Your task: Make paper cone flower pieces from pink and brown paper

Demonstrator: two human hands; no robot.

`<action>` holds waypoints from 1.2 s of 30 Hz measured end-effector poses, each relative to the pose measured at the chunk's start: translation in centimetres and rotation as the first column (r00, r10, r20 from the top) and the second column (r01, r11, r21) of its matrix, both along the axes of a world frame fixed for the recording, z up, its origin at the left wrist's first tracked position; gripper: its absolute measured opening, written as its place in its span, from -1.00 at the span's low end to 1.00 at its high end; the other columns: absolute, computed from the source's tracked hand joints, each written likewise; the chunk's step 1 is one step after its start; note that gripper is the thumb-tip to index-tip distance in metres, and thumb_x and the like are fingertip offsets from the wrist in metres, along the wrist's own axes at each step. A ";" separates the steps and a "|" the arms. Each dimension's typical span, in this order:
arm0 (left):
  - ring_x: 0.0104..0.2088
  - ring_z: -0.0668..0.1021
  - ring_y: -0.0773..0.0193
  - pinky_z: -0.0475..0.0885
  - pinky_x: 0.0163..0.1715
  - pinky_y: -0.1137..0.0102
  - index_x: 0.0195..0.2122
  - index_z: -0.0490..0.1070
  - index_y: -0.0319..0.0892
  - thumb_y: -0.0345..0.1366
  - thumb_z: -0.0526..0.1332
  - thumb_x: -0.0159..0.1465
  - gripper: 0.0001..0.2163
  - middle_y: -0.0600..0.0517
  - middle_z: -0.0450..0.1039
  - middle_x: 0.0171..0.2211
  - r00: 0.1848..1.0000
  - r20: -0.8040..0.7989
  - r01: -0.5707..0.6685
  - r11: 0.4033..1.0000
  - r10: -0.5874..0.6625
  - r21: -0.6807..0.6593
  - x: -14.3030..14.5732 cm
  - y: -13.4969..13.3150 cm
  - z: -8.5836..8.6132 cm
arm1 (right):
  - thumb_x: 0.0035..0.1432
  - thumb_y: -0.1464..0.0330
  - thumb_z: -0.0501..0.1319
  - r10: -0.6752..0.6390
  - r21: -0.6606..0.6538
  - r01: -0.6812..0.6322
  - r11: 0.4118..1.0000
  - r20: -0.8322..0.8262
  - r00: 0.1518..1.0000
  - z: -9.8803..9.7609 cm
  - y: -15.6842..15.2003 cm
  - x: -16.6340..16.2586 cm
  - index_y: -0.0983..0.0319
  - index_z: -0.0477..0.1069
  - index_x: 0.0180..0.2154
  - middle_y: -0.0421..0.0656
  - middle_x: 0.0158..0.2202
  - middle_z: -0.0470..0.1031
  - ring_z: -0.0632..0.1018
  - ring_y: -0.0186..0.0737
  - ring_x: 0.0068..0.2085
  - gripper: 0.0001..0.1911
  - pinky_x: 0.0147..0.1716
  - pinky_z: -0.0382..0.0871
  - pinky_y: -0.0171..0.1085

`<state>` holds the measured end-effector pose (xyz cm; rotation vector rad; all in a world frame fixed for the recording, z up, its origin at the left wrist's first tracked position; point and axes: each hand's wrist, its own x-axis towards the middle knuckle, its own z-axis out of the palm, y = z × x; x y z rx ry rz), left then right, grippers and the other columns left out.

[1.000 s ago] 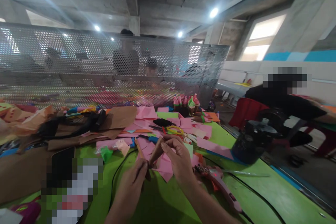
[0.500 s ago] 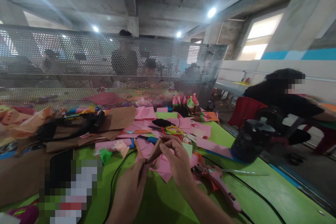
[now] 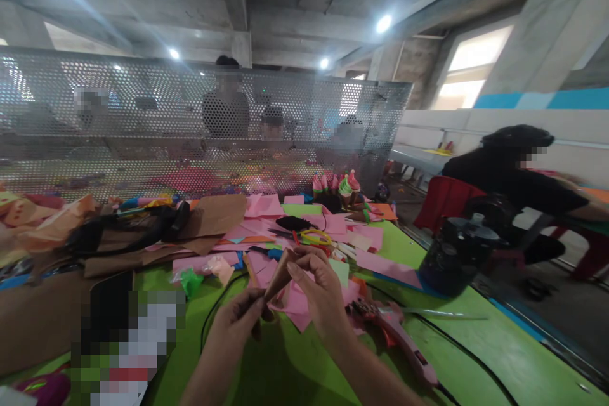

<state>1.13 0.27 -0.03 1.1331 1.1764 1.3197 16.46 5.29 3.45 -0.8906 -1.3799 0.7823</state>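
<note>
A small rolled cone of brown paper (image 3: pixel 280 276) is held between my two hands, narrow end down and to the left. My left hand (image 3: pixel 242 318) pinches its lower tip between thumb and fingers. Around the wider upper end my right hand (image 3: pixel 320 282) is closed, thumb on the near side. Pink paper pieces (image 3: pixel 299 317) lie on the green table (image 3: pixel 280 374) just behind and below the cone. To the right of my right hand rests a pink glue gun (image 3: pixel 404 339) with a clear glue stick (image 3: pixel 447 313) at it.
Yellow-handled scissors (image 3: pixel 316 236), brown paper sheets (image 3: pixel 216 216) and a green plastic scrap (image 3: pixel 191 281) lie about. A dark bucket (image 3: pixel 454 260) stands at the right edge. Small pink and green cones (image 3: pixel 349 184) stand at the back by a perforated metal screen (image 3: pixel 166 120). A person (image 3: pixel 514 165) sits at right.
My left hand has shifted slightly left and its grip on the cone's tip has changed, fingers less curled over. More of the cone shows; my right hand stays nearly in place.
</note>
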 end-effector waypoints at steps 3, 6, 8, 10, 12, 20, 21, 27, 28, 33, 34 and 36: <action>-0.57 0.41 0.34 0.26 -0.59 0.50 -0.36 0.54 -0.23 0.05 0.37 -0.02 -0.59 0.03 0.48 -0.57 0.994 0.092 0.056 0.998 -0.055 -0.004 -0.2 0.2 -0.1 | 0.04 0.30 0.29 0.004 -0.010 -0.004 1.000 0.005 1.000 0.0 0.0 0.0 0.19 0.44 -0.53 -0.07 -0.16 0.43 0.45 -0.03 -0.07 -0.84 -0.04 0.26 -0.10; -0.52 0.45 0.31 0.28 -0.57 0.51 -0.35 0.55 -0.21 -0.02 0.35 0.05 -0.67 0.02 0.51 -0.55 0.998 0.051 0.042 0.999 -0.043 0.018 -0.2 0.1 -0.6 | 0.05 0.30 0.29 0.003 -0.014 -0.003 1.000 0.004 1.000 0.1 -0.1 0.0 0.20 0.43 -0.53 -0.07 -0.16 0.42 0.45 -0.04 -0.08 -0.83 -0.07 0.27 -0.11; -0.50 0.48 0.28 0.29 -0.56 0.50 -0.33 0.54 -0.19 -0.08 0.31 0.10 -0.73 0.02 0.52 -0.53 0.999 -0.042 0.004 0.999 -0.002 0.052 0.0 0.1 -0.8 | 0.05 0.30 0.29 -0.010 -0.007 0.010 1.000 0.003 1.000 0.2 -0.2 0.0 0.20 0.42 -0.53 -0.08 -0.17 0.43 0.46 -0.04 -0.09 -0.83 -0.08 0.27 -0.12; -0.51 0.48 0.28 0.29 -0.55 0.49 -0.32 0.53 -0.16 -0.15 0.25 0.14 -0.79 0.03 0.53 -0.52 0.986 -0.157 -0.041 0.993 0.058 0.107 0.2 -0.1 -0.8 | 0.04 0.31 0.29 -0.027 0.005 0.027 1.000 -0.009 1.000 0.2 -0.2 -0.1 0.19 0.40 -0.54 -0.09 -0.19 0.43 0.46 -0.05 -0.11 -0.82 -0.09 0.27 -0.12; -0.51 0.48 0.27 0.30 -0.54 0.47 -0.32 0.52 -0.14 -0.19 0.20 0.17 -0.82 0.03 0.55 -0.48 0.964 -0.245 -0.066 0.983 0.107 0.170 0.4 -0.2 -0.7 | 0.05 0.32 0.28 -0.035 0.015 0.036 0.999 -0.021 0.999 0.2 -0.3 -0.1 0.19 0.39 -0.55 -0.09 -0.20 0.43 0.47 -0.06 -0.12 -0.82 -0.09 0.27 -0.13; -0.46 0.54 0.23 0.38 -0.45 0.43 -0.25 0.50 -0.12 -0.16 0.15 0.20 -0.79 0.06 0.54 -0.46 0.935 -0.320 -0.088 0.973 0.155 0.213 0.8 -0.6 -0.5 | 0.08 0.34 0.26 -0.042 0.029 0.042 0.999 -0.021 0.999 0.2 -0.5 -0.2 0.20 0.40 -0.55 -0.10 -0.22 0.44 0.48 -0.09 -0.14 -0.82 -0.10 0.28 -0.15; -0.46 0.53 0.23 0.38 -0.45 0.44 -0.27 0.50 -0.11 -0.16 0.15 0.21 -0.79 0.06 0.54 -0.46 0.935 -0.320 -0.090 0.975 0.154 0.205 0.8 -0.6 -0.6 | 0.08 0.34 0.26 -0.043 0.027 0.043 0.999 -0.020 0.999 0.3 -0.5 -0.2 0.20 0.40 -0.55 -0.10 -0.22 0.44 0.48 -0.09 -0.14 -0.82 -0.10 0.29 -0.15; -0.46 0.51 0.25 0.31 -0.52 0.47 -0.28 0.53 -0.14 -0.12 0.20 0.18 -0.76 0.03 0.57 -0.44 0.967 -0.221 -0.104 0.986 0.131 0.129 0.7 -0.5 -0.3 | 0.05 0.33 0.28 -0.050 0.034 0.050 0.998 -0.027 0.998 0.2 -0.3 -0.2 0.20 0.41 -0.56 -0.10 -0.21 0.45 0.47 -0.08 -0.12 -0.82 -0.09 0.29 -0.15; -0.46 0.50 0.26 0.29 -0.53 0.49 -0.28 0.54 -0.15 -0.11 0.22 0.17 -0.75 0.03 0.56 -0.45 0.978 -0.174 -0.096 0.991 0.112 0.097 0.7 -0.5 -0.2 | 0.06 0.33 0.28 -0.047 0.031 0.048 0.998 -0.022 0.999 0.2 -0.3 -0.2 0.19 0.41 -0.55 -0.10 -0.20 0.45 0.47 -0.08 -0.12 -0.82 -0.08 0.29 -0.15; -0.57 0.39 0.38 0.26 -0.55 0.52 -0.37 0.55 -0.20 -0.03 0.35 0.06 -0.69 0.05 0.53 -0.51 0.996 0.082 -0.020 1.000 0.020 -0.009 0.3 -0.4 0.4 | 0.08 0.33 0.29 -0.034 0.027 0.034 0.999 -0.005 0.999 0.0 -0.1 0.0 0.19 0.44 -0.52 -0.10 -0.18 0.43 0.46 -0.08 -0.07 -0.84 -0.05 0.29 -0.14; -0.58 0.37 0.40 0.25 -0.56 0.53 -0.38 0.55 -0.21 -0.03 0.38 0.03 -0.68 0.05 0.53 -0.52 0.993 0.114 0.001 1.000 0.002 -0.019 0.2 -0.4 0.4 | 0.07 0.34 0.29 -0.032 0.028 0.032 0.999 -0.004 0.999 0.0 -0.1 0.1 0.19 0.44 -0.52 -0.10 -0.18 0.43 0.46 -0.07 -0.07 -0.85 -0.04 0.29 -0.14; -0.59 0.35 0.42 0.23 -0.58 0.54 -0.38 0.55 -0.22 -0.07 0.41 0.00 -0.69 0.04 0.53 -0.52 0.987 0.157 0.029 0.999 -0.024 -0.033 0.0 -0.3 0.2 | 0.06 0.34 0.29 -0.034 0.028 0.034 0.999 0.001 0.999 0.1 -0.2 0.0 0.19 0.43 -0.52 -0.09 -0.18 0.42 0.46 -0.07 -0.08 -0.85 -0.06 0.30 -0.13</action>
